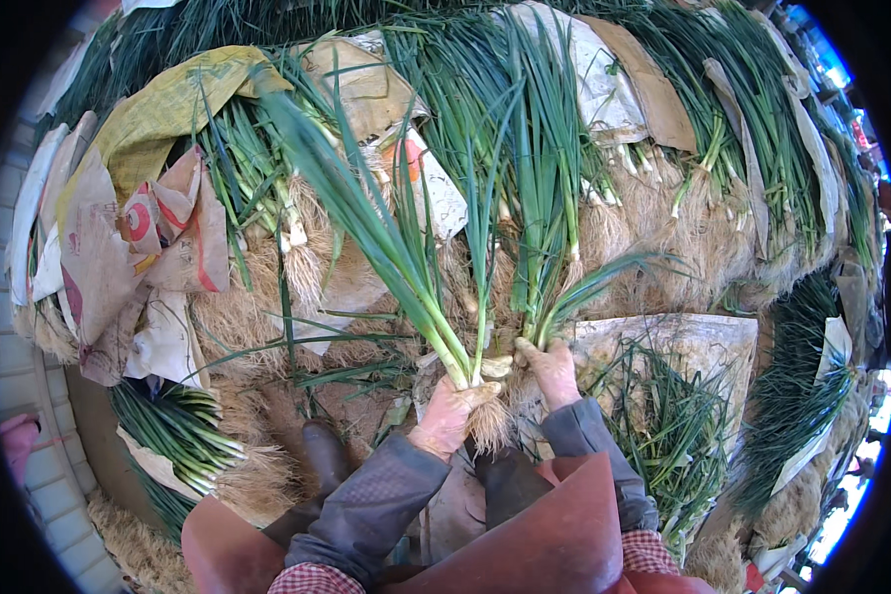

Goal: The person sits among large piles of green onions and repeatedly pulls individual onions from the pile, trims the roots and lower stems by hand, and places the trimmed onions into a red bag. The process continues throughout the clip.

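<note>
My left hand (449, 412) is closed around the white lower stems of a few leek-like allium stalks (434, 323). Their long green leaves lean up and to the left, and a tuft of pale roots (490, 427) hangs below the fist. Just to the right, my right hand (551, 367) grips the base of a second bunch of stalks (540, 297), partly hidden by the fingers. Beyond both hands, rows of the same stalks (464, 141) lie with their fibrous roots toward me.
Leafy scraps (664, 423) lie on a dirty pale sheet (720, 349) at right. A tied-looking pile of stalks (182, 431) sits at left, near crumpled printed sacks (148, 230) and a yellow woven sack (156, 119). My dark boots (327, 453) and reddish apron (534, 534) are below.
</note>
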`<state>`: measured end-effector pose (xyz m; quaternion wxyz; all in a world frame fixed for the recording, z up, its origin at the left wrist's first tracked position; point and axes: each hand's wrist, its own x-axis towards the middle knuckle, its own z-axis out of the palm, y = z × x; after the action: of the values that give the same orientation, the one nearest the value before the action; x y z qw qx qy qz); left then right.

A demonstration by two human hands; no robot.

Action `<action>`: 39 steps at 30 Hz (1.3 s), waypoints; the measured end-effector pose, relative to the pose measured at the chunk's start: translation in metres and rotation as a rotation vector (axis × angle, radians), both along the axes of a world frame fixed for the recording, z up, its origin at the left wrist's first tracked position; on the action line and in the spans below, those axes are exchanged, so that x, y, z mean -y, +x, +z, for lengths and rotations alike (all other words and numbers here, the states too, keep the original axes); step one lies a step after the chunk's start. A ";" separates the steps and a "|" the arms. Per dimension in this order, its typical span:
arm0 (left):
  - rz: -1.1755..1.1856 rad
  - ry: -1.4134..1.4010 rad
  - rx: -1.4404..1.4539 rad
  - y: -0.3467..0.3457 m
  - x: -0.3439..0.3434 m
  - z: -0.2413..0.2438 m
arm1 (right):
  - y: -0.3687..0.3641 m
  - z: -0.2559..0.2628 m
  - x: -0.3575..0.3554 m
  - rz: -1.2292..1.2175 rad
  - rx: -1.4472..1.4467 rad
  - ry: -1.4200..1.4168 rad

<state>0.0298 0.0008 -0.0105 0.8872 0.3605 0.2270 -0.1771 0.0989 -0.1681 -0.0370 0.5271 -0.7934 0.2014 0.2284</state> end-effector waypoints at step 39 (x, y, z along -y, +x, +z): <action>0.114 0.078 0.047 -0.006 0.005 0.006 | -0.013 0.071 -0.002 0.044 -0.056 0.461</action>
<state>0.0239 -0.0038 -0.0042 0.8863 0.3852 0.2331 -0.1086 0.0863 -0.1661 0.0335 0.6836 -0.6494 0.1411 0.3019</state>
